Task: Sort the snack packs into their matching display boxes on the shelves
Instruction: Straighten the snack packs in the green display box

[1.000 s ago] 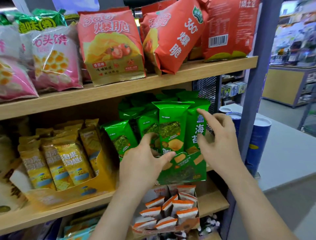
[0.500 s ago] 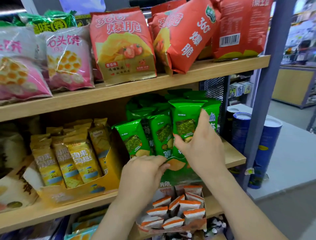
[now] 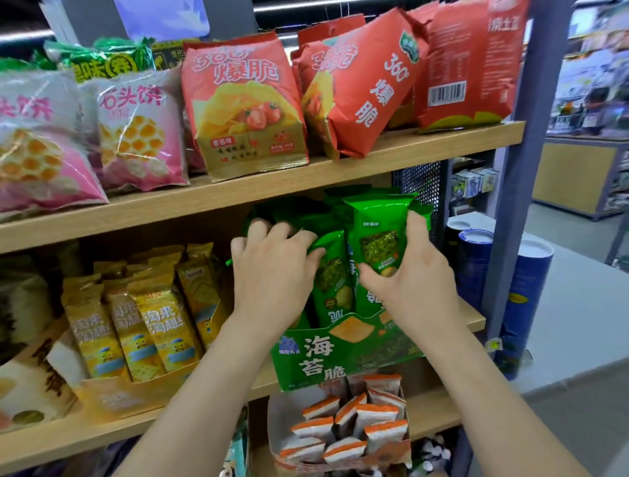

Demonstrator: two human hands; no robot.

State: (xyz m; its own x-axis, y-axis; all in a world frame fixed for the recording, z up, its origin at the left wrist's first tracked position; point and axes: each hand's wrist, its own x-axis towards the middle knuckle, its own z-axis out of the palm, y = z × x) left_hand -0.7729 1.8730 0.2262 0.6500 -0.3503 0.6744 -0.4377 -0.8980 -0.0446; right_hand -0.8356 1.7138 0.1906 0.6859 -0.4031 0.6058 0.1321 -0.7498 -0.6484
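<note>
Green box (image 3: pixel 340 361) holds green packs (image 3: pixel 332 272), yellow box (image 3: pixel 129 391) holds yellow packs (image 3: pixel 163 327)

green packs (image 3: pixel 376 238), green box (image 3: pixel 343 354), yellow packs (image 3: pixel 163 327)

Shop aisle, indoor, artificial light. Shelf unit: light wood boards. The upper shelf board (image 3: pixel 408 155), middle shelf board (image 3: pixel 51 442) and lower shelf board (image 3: pixel 434 413) all slope up to the right in this wide-angle view. Right end is carried by a grey-blue metal upright (image 3: pixel 532 204). A black perforated metal panel (image 3: pixel 417 190) sits just left of the upright, between the upper and middle boards. Beyond the upright is a pale flat surface (image 3: pixel 585 306), raised above a darker grey floor (image 3: pixel 578 429). Far right is a wood-fronted counter (image 3: pixel 575 184) in a grey frame, with blurred shop displays (image 3: pixel 599 85) above it. A thin bright strip (image 3: pixel 306 4) runs along the dark top edge.
</note>
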